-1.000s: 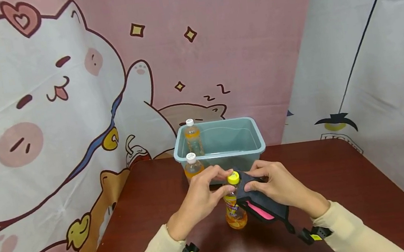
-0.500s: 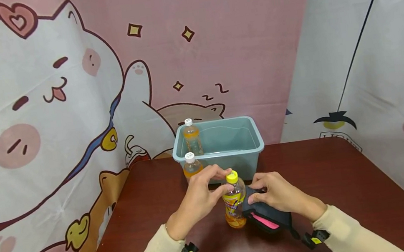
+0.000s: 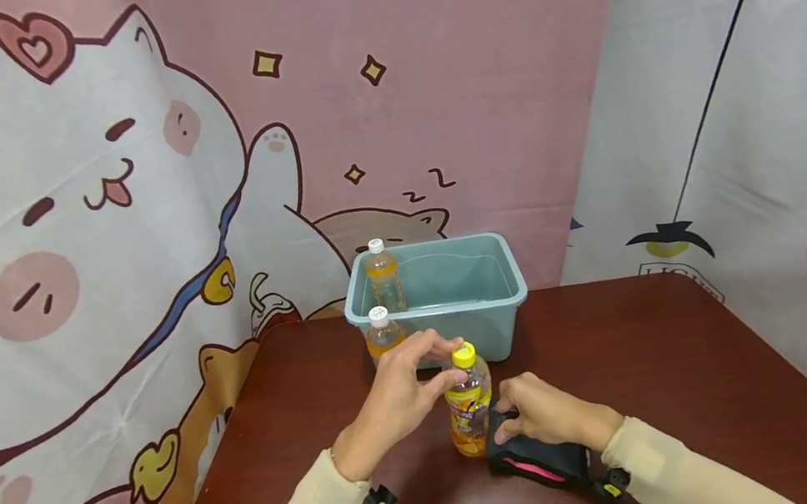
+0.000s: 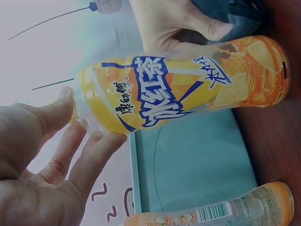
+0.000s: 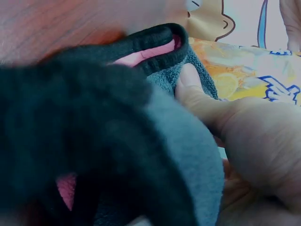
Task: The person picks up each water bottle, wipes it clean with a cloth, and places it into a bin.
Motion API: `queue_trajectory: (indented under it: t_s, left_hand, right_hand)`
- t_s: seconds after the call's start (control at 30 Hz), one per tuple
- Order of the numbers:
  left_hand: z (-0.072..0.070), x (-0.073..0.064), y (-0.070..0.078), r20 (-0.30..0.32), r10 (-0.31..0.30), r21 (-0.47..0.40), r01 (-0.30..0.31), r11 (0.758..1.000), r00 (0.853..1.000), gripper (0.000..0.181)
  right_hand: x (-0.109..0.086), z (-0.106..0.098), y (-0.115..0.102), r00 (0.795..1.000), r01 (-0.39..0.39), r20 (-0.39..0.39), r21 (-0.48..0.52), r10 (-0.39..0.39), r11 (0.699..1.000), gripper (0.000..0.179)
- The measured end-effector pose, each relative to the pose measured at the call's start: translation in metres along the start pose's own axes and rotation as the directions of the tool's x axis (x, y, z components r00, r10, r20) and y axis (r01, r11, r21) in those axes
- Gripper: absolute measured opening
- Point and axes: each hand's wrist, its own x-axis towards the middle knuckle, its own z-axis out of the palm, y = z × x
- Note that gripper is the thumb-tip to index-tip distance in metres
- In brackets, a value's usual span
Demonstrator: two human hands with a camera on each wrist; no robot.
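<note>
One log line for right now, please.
left hand: holds yellow-capped bottle by top; right hand: grips dark cloth item beside it; rear white-capped bottle: in bin; front white-capped bottle: outside

In the head view, the left hand (image 3: 411,385) hides the lower part of the nearer white-capped bottle (image 3: 384,338); the front wall of the plastic bin (image 3: 481,305) hides the base of the farther white-capped bottle (image 3: 385,282). The left wrist view crops the right hand (image 4: 174,22). In the right wrist view, the grey cloth pouch (image 5: 188,136) is partly blurred and cut off.
</note>
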Motion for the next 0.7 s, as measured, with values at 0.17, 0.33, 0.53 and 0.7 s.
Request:
queue_trajectory:
  t_s: [0.17,0.33,0.53,0.7]
  left_hand:
    - [0.0,0.0,0.0,-0.001,-0.004,0.004,0.004,1.0,1.0,0.029]
    - [0.001,0.0,0.0,-0.006,0.002,0.003,-0.002,1.0,1.0,0.029]
    - [0.001,-0.001,-0.001,-0.006,0.007,0.003,-0.007,1.0,1.0,0.028]
    - [-0.001,-0.001,-0.001,-0.006,0.004,0.002,-0.004,1.0,1.0,0.03]
  right_hand:
    - [0.001,0.002,0.001,1.0,-0.006,0.005,0.008,0.006,1.0,0.011]
    - [-0.001,0.003,0.003,1.0,-0.007,0.004,0.026,0.007,1.0,0.008]
    - [-0.004,-0.002,-0.001,0.999,0.011,-0.041,0.037,-0.01,0.999,0.012]
    - [-0.004,-0.016,-0.009,0.996,0.021,-0.086,0.039,-0.017,0.999,0.019]
